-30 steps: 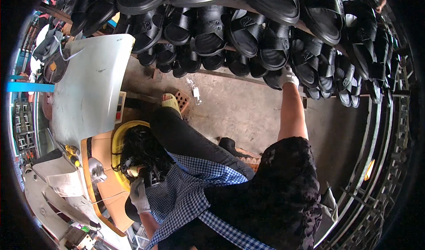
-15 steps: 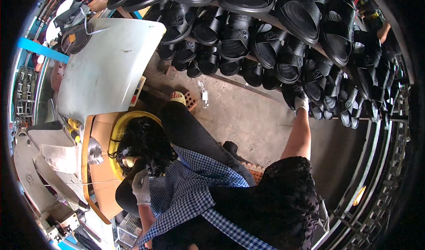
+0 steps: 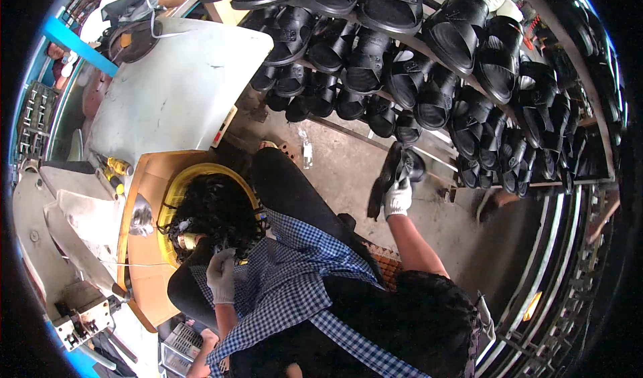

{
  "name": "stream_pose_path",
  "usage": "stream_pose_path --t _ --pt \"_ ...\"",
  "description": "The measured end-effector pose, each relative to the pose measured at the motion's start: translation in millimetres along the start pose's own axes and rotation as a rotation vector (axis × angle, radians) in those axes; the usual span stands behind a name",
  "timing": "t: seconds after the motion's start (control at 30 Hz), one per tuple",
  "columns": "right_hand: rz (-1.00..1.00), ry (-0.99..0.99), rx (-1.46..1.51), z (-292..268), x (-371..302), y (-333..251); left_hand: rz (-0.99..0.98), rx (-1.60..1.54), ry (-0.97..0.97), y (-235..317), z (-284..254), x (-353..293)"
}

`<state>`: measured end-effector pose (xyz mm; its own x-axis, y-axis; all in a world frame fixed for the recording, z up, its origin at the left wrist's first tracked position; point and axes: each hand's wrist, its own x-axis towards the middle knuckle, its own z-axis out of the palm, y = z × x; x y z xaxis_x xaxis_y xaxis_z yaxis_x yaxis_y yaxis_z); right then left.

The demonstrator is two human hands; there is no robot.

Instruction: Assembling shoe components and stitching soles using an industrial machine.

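Observation:
My right hand (image 3: 398,196), in a white knit glove, is closed around a black sandal (image 3: 380,184). The sandal is tilted, its sole toward the left, held over the floor just below the rack. My left hand (image 3: 221,274), also gloved, is by my lap with its fingers curled together; what they hold, if anything, is hidden. Just beyond it stands a yellow basket (image 3: 169,200) heaped with curly black strips (image 3: 218,204). A small pale roll-like piece (image 3: 189,241) lies near my left hand at the basket's edge.
A tiered rack (image 3: 606,133) with rows of black sandals (image 3: 365,60) spans the far side. At left are a white panel (image 3: 187,77), a cardboard sheet (image 3: 149,257) and a sewing machine (image 3: 84,324). A perforated brick (image 3: 287,152) lies on the floor (image 3: 335,160).
My right hand has drawn a sandal off the rack's lowest row and moved left and nearer with it. My left hand stays by the lap, slightly shifted. The view has turned a little.

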<state>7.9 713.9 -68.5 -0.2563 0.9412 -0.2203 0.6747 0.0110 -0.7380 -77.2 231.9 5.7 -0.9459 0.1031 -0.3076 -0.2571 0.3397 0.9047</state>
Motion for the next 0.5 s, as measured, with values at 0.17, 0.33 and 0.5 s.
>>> stream_pose_path --t 0.17,0.33,0.5 --pt "-0.45 -0.391 0.417 21.4 -54.5 -85.9 -0.006 -0.017 0.077 9.4 -7.8 -13.4" --pt "-1.486 -0.287 -0.007 -3.9 -119.9 -270.3 0.082 -0.062 0.103 34.7 -7.4 -29.1" --pt "-1.761 -0.189 -0.324 91.4 -155.5 -373.9 0.077 -0.064 0.075 48.9 -6.8 -44.3"
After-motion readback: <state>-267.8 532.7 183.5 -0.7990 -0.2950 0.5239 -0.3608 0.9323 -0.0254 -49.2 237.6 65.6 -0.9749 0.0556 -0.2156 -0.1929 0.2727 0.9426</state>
